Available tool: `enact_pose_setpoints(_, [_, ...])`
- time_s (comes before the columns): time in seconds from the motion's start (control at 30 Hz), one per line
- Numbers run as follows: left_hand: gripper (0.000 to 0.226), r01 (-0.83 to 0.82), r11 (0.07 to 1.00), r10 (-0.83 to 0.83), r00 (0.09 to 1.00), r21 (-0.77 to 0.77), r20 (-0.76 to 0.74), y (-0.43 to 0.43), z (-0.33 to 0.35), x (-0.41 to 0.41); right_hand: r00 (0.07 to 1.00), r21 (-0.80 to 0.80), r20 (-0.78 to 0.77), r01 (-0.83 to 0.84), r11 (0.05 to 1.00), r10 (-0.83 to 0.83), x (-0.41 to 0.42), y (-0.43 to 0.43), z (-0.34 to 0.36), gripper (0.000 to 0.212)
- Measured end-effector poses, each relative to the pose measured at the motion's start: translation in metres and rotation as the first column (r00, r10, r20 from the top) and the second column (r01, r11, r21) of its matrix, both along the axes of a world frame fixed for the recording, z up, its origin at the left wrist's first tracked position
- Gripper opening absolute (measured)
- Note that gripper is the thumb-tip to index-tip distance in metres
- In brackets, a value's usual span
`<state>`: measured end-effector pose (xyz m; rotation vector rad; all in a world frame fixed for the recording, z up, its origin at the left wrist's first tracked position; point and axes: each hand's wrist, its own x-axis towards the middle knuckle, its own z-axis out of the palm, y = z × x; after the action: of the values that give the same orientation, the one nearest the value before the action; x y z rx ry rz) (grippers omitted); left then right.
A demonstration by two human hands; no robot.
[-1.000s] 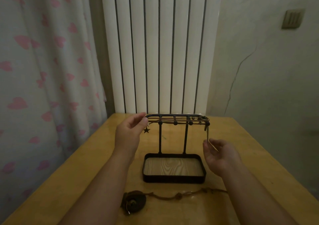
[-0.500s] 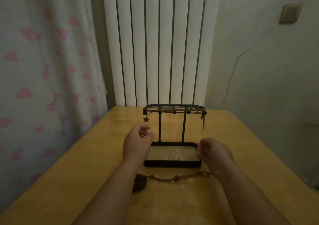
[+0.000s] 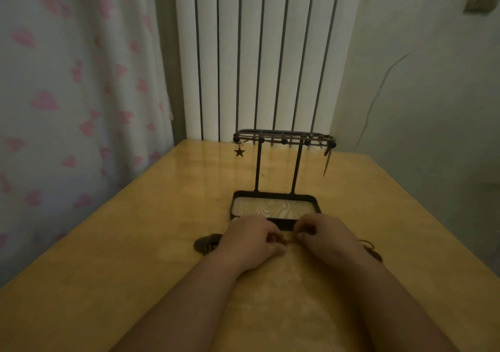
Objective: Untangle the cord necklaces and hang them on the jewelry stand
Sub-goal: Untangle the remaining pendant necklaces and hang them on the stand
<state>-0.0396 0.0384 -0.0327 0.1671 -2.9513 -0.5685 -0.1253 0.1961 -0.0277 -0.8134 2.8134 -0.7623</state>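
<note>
A black wire jewelry stand with a wood-grain tray base stands mid-table. Cord necklaces lie along its top bar; a star charm hangs at the left end and a thin pendant at the right. Another cord necklace lies on the table in front of the base, with a dark round pendant at its left and a knotted end at its right. My left hand and my right hand meet over its middle, fingers curled and pinching the cord between them.
The yellow wooden table runs back to a white ribbed radiator. A curtain with pink hearts hangs along the left edge. A plain cracked wall stands to the right.
Both hands dropped from the stand's top bar to the table and came together on the loose cord necklace in front of the base. The view tilted downward.
</note>
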Motion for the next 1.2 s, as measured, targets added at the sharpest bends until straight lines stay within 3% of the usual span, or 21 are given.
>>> enact_pose_setpoints(0.13, [0.013, 0.007, 0.99, -0.005, 1.0, 0.142, -0.011, -0.008, -0.001, 0.001, 0.999, 0.052, 0.027, -0.018, 0.998, 0.016, 0.001, -0.003, 0.001, 0.021])
enact_pose_setpoints(0.3, [0.016, -0.082, 0.972, 0.096, 0.994, 0.219, -0.054, -0.029, 0.009, 0.008, 1.0, 0.108, -0.005, -0.021, 0.994, 0.022, 0.002, -0.002, 0.005, 0.013])
enact_pose_setpoints(0.53, [0.01, -0.237, 0.956, 0.239, 0.971, 0.171, 0.008, -0.056, 0.016, 0.017, 0.999, 0.022, -0.013, 0.037, 0.999, -0.036, 0.0, 0.013, 0.013, 0.004])
enact_pose_setpoints(0.7, [0.016, -0.26, 0.965, 0.245, 0.946, 0.046, 0.21, -0.06, 0.016, 0.02, 0.995, -0.08, -0.015, 0.097, 0.992, -0.099, -0.003, 0.015, 0.009, 0.009])
enact_pose_setpoints(0.77, [0.013, -0.27, 0.962, 0.272, 0.936, -0.04, 0.223, -0.058, 0.02, 0.022, 0.994, -0.111, 0.022, 0.109, 0.988, -0.107, -0.004, 0.013, 0.008, 0.013])
enact_pose_setpoints(0.83, [0.018, -0.243, 0.965, 0.256, 0.956, -0.099, 0.145, -0.053, 0.022, 0.022, 0.994, -0.201, 0.081, 0.093, 0.975, -0.078, -0.003, 0.009, 0.007, 0.016])
enact_pose_setpoints(0.87, [0.025, -0.219, 0.975, 0.222, 0.972, -0.044, 0.08, -0.049, 0.023, 0.022, 0.993, -0.254, 0.109, 0.081, 0.964, -0.054, -0.001, 0.008, 0.006, 0.017])
enact_pose_setpoints(0.93, [0.036, -0.129, 0.969, 0.14, 0.989, 0.211, -0.036, -0.037, 0.022, 0.019, 0.988, -0.349, 0.157, 0.053, 0.936, 0.003, 0.003, 0.004, 0.005, 0.02])
enact_pose_setpoints(1.0, [0.044, -0.042, 0.924, 0.066, 0.997, 0.381, -0.05, -0.022, 0.021, 0.015, 0.981, -0.431, 0.186, 0.025, 0.902, 0.061, 0.006, 0.001, 0.006, 0.021])
enact_pose_setpoints(1.1, [0.042, 0.017, 0.957, -0.031, 0.999, 0.289, 0.043, -0.007, 0.012, 0.009, 0.961, -0.551, 0.239, 0.019, 0.834, 0.136, 0.011, -0.003, 0.009, 0.022])
enact_pose_setpoints(1.2, [0.012, 0.032, 0.978, -0.047, 0.997, 0.207, 0.065, -0.004, 0.009, 0.007, 0.955, -0.626, 0.261, 0.058, 0.778, 0.138, 0.014, -0.003, 0.013, 0.021])
